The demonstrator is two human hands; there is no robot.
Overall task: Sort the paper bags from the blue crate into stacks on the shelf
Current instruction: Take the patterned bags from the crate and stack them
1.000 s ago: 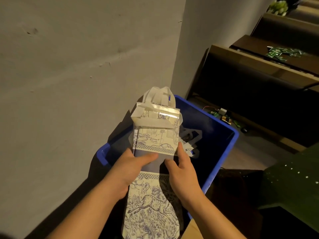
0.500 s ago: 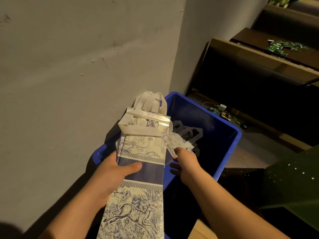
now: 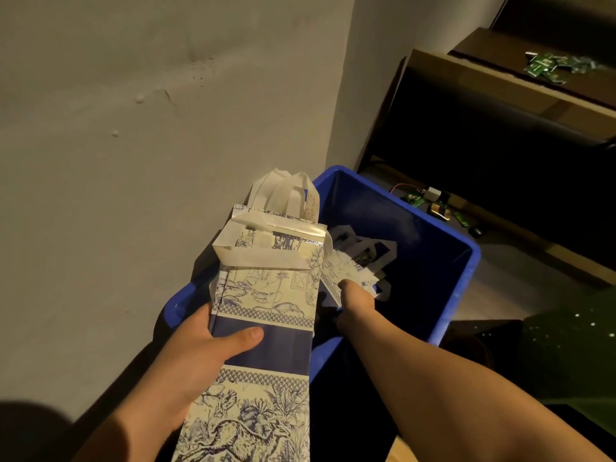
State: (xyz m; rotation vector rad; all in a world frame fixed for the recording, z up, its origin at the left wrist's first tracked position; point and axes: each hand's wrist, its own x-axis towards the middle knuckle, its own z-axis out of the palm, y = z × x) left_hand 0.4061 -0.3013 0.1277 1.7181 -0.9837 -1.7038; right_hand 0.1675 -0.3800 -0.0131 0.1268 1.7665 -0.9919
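Note:
My left hand [image 3: 203, 351] grips a stack of flat white paper bags [image 3: 266, 295] with blue prints and white handles, thumb across the dark blue band, above the left side of the blue crate [image 3: 463, 271]. My right hand [image 3: 355, 298] reaches down into the crate and takes hold of a smaller printed bag [image 3: 346, 271] lying there; its fingers are hidden under the bag. More bags [image 3: 366, 248] lie on the crate's dark bottom. The dark wooden shelf [image 3: 500, 85] stands at the right, behind the crate.
A plain wall runs along the left, close to the crate. Small green circuit boards [image 3: 553, 66] lie on an upper shelf board. Electronics with wires [image 3: 423, 198] sit on the lowest shelf level. A dark green object [image 3: 566, 355] sits at the right edge.
My right hand has left the held stack and gone down into the crate to a smaller bag. The left hand has kept the stack and shifted it slightly left.

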